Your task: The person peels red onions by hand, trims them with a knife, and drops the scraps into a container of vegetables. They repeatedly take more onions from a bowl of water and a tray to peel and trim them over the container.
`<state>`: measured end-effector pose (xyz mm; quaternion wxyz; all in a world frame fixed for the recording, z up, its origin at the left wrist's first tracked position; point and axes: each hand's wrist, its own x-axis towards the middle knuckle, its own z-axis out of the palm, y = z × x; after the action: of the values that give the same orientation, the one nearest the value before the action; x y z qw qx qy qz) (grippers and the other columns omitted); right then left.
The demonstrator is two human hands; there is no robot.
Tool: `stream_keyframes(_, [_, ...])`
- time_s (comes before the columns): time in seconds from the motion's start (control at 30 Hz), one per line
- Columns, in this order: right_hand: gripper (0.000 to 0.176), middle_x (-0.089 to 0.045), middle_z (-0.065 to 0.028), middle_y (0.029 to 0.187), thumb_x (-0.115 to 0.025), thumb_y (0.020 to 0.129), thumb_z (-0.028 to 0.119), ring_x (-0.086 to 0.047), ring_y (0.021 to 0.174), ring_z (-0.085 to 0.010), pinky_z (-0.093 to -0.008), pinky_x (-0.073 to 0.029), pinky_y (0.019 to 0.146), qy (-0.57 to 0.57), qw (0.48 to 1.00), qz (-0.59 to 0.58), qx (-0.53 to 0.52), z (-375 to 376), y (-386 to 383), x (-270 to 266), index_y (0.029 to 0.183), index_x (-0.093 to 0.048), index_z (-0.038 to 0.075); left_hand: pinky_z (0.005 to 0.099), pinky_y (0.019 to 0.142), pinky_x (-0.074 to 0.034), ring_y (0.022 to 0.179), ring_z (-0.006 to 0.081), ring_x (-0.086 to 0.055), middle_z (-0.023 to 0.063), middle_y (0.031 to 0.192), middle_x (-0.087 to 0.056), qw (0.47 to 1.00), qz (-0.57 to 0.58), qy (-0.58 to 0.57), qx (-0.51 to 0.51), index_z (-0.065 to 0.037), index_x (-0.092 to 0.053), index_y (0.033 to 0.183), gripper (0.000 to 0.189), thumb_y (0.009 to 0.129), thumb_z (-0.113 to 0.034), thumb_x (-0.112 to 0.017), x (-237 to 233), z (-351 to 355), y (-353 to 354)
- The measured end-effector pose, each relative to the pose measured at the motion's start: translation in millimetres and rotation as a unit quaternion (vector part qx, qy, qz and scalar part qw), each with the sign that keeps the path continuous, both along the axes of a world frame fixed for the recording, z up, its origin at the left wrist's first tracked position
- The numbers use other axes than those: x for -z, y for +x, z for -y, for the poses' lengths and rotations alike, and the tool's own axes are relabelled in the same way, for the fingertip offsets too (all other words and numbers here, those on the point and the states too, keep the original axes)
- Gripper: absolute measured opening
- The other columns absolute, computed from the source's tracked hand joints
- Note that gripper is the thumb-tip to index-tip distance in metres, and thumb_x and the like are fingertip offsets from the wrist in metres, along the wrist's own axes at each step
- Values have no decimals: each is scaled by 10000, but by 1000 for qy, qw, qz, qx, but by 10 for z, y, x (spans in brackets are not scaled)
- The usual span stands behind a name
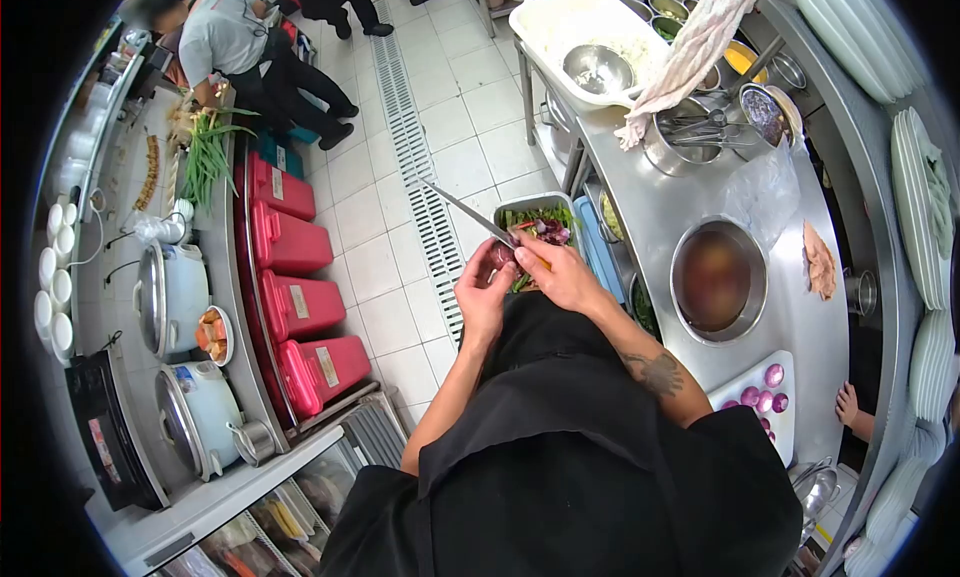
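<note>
A red onion (499, 256) is held in my left hand (482, 295), fingers curled around it. My right hand (562, 274) grips a knife (466, 211) by its yellowish handle, with the long blade pointing up and left. The thumbs of both hands are close together at the onion, and part of it is hidden by the fingers. Under my hands stands a metal container (532, 198) with green trimmings and purple onion skins (549, 229). To the right, several peeled red onions (765, 401) lie on a white tray (785, 439) on the steel counter (735, 352).
A pot of brown liquid (720, 277), a pot of utensils (680, 157) and a white tub (540, 27) are on the right. Red bins (315, 304) and rice cookers (180, 297) line the left. A person (240, 52) bends over green onions (208, 157). Another person's hand (848, 404) touches the counter.
</note>
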<state>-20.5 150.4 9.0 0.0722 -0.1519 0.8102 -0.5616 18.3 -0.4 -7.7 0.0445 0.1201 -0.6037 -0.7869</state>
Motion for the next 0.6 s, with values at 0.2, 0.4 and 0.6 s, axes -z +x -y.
stream_keyframes(0.2, [443,-607,-68,627,-514,1000,353,-597,565,-181,-328,-466,554,-110,985,133,-17,-91,5,-26,1311,-571,43,288,926,-511,1044,167,-602,109,1167,-594,995,31,90,-19,71,-453,1360,500,889,60,-623,13,-39,-26])
stream_keyframes(0.4, [452,-440,32,524,-481,1013,412,-414,440,-57,-258,-326,397,-153,949,275,-12,-143,1,-131,1188,-646,29,351,937,-549,1068,239,-623,150,1172,-601,988,42,145,-15,51,-476,1312,404,924,12,-578,-19,68,-21])
stream_keyframes(0.6, [444,-441,26,533,-469,1013,431,-421,437,-68,-251,-328,389,-155,945,287,-9,-204,14,-58,1077,-648,29,356,879,-566,1008,215,-648,133,1130,-629,963,26,269,13,56,-493,1257,336,936,-13,-564,-167,95,-23])
